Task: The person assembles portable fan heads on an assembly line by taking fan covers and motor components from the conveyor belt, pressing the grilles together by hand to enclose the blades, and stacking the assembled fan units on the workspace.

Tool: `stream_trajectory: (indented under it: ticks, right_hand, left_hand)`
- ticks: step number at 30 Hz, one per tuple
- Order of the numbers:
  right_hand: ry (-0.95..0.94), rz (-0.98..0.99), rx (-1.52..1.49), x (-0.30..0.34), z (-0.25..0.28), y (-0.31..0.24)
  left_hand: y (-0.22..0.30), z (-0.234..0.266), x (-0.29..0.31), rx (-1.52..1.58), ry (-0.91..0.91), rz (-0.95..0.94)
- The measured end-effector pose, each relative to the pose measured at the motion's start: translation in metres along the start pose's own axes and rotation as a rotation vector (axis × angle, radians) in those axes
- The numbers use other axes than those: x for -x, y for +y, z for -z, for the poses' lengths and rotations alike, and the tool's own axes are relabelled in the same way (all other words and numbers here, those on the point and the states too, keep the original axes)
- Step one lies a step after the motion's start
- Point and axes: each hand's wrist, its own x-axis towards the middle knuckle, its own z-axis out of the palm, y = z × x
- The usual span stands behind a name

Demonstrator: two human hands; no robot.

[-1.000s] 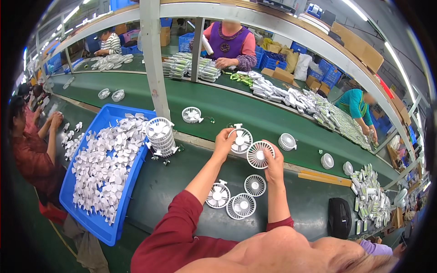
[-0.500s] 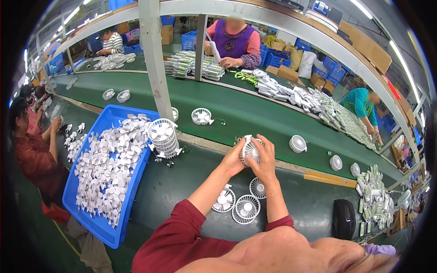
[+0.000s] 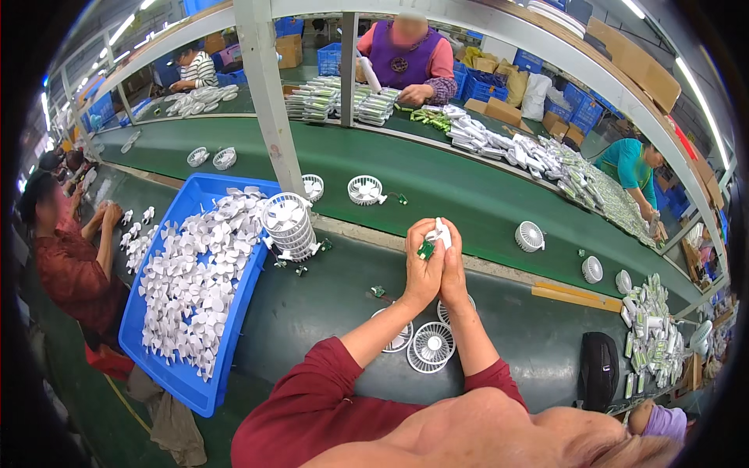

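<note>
My two hands are pressed together over the work surface, just short of the belt. Between the palms of my left hand (image 3: 420,273) and my right hand (image 3: 453,274) is a mini fan head, mostly hidden, with its white neck (image 3: 440,232) sticking up. A small green circuit board (image 3: 426,249) hangs from it against my left fingers. Below my wrists lie a round white grille (image 3: 431,348) and a fan head (image 3: 400,336), partly covered by my left forearm; another grille is mostly behind my right wrist. A stack of white fan heads (image 3: 289,228) stands to the left.
A blue bin (image 3: 241,312) of white fan blades (image 3: 187,304) stands at left. Fan heads (image 3: 365,190) sit along the green belt (image 3: 460,214). A yellowish strip (image 3: 577,296), black pouch (image 3: 599,366) and piled handles (image 3: 650,331) are at right. Co-workers sit across and at left.
My hands have closed together around the fan head and turned it, so its neck and circuit board now show instead of its grille. The view has shifted slightly.
</note>
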Motion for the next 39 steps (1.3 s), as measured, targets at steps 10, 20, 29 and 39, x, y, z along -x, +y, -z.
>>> stream_trajectory:
  ticks: [10, 20, 29, 39]
  right_hand:
    - [0.19, -0.046, 0.369, -0.038, 0.076, 0.023]
    - [-0.186, -0.056, 1.008, 0.063, 0.103, -0.022]
    - [-0.332, 0.004, 1.126, 0.106, 0.09, -0.013]
    - [-0.248, -0.104, 0.781, 0.09, 0.106, -0.015]
  left_hand:
    - [-0.031, 0.025, -0.021, -0.392, -0.256, 0.056]
    - [-0.12, 0.075, -0.12, -0.966, -0.204, 0.019]
    - [-0.14, 0.072, -0.155, -1.191, -0.542, 0.362]
    - [-0.143, 0.121, -0.118, -0.579, -0.29, 0.696]
